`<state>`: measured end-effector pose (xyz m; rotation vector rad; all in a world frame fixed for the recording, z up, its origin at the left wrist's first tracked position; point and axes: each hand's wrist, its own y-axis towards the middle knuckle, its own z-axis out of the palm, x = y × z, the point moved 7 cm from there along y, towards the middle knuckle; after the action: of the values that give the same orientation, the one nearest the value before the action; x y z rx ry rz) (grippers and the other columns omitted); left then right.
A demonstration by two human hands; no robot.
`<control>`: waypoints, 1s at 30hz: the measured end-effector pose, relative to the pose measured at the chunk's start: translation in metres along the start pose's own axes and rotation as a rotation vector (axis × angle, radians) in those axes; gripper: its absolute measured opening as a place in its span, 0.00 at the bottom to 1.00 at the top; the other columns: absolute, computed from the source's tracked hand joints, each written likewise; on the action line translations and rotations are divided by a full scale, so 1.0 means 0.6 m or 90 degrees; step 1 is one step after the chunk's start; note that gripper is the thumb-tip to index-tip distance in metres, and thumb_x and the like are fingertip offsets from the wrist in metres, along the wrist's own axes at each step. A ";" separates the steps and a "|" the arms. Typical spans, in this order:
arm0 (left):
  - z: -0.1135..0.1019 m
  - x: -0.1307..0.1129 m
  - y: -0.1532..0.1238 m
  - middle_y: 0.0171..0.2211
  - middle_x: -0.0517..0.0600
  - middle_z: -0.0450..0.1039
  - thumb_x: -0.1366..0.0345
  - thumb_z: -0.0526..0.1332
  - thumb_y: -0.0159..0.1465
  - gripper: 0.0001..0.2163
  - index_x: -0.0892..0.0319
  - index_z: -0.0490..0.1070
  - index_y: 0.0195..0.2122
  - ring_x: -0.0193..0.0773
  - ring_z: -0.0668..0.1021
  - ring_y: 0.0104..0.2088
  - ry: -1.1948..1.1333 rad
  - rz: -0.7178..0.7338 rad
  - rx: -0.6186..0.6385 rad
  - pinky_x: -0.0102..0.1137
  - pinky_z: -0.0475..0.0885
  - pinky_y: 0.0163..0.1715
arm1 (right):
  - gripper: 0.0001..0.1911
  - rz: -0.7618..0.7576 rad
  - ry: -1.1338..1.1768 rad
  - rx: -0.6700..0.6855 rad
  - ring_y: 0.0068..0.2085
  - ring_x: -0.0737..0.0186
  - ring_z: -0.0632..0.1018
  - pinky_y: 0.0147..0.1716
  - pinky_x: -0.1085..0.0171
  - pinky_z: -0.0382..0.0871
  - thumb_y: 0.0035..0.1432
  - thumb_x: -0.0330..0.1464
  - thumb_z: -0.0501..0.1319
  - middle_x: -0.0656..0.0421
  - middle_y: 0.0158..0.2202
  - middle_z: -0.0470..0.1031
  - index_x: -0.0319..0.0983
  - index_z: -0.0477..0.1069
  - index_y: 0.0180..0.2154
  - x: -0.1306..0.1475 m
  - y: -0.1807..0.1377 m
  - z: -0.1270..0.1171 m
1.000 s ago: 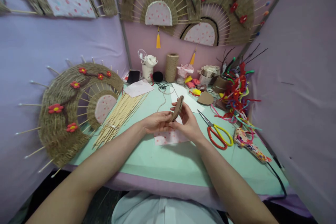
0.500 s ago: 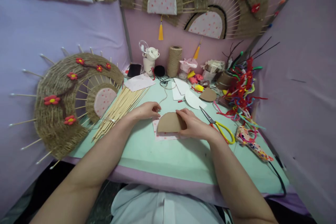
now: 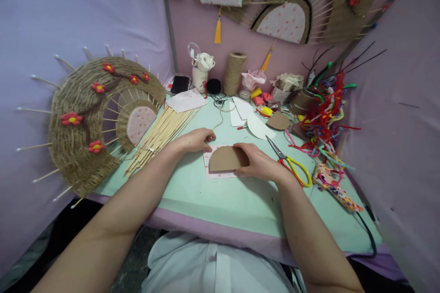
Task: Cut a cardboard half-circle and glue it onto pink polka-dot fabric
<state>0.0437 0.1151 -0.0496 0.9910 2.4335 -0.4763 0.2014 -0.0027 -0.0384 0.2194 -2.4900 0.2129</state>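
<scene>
A brown cardboard half-circle [image 3: 227, 159] lies over a white fabric piece with pinkish dots [image 3: 223, 175], whose border shows around it. My right hand [image 3: 256, 161] grips the cardboard by its right end, thumb at the straight lower edge and fingers at the curved top. At the fabric's upper left corner is my left hand [image 3: 198, 141], its thumb and fingers curled close together. Whether it pinches the fabric corner cannot be made out. Scissors with yellow and red handles [image 3: 292, 167] lie just right of my right hand.
A bundle of thin sticks [image 3: 154, 139] and a twine-woven fan [image 3: 89, 119] are at left. Behind stand a twine spool [image 3: 235, 73] and a white bottle [image 3: 202, 71]. Paper cutouts [image 3: 257, 126], colourful pipe cleaners [image 3: 326, 119] and a patterned glue gun [image 3: 337, 190] lie toward the right.
The view has shifted a little, moving the scene. The cardboard sits slightly lower on the fabric's middle, with more fabric showing above its curved edge. My right hand still holds it.
</scene>
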 end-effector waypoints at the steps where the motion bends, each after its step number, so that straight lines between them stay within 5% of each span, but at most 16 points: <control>1: 0.000 -0.001 0.000 0.41 0.51 0.73 0.64 0.66 0.50 0.19 0.57 0.73 0.45 0.42 0.74 0.41 0.001 -0.001 0.001 0.30 0.66 0.39 | 0.39 0.002 -0.001 -0.002 0.56 0.47 0.68 0.52 0.52 0.65 0.44 0.36 0.69 0.49 0.55 0.67 0.41 0.63 0.59 -0.001 0.000 0.000; 30: 0.001 0.004 0.004 0.41 0.51 0.72 0.64 0.66 0.49 0.19 0.57 0.72 0.44 0.43 0.74 0.41 -0.012 -0.001 0.010 0.31 0.66 0.40 | 0.37 -0.016 -0.005 0.000 0.59 0.46 0.65 0.55 0.51 0.64 0.45 0.34 0.70 0.51 0.57 0.65 0.42 0.63 0.57 -0.003 -0.007 0.002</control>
<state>0.0438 0.1178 -0.0516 0.9874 2.4177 -0.5039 0.2030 -0.0070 -0.0400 0.2509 -2.4937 0.2013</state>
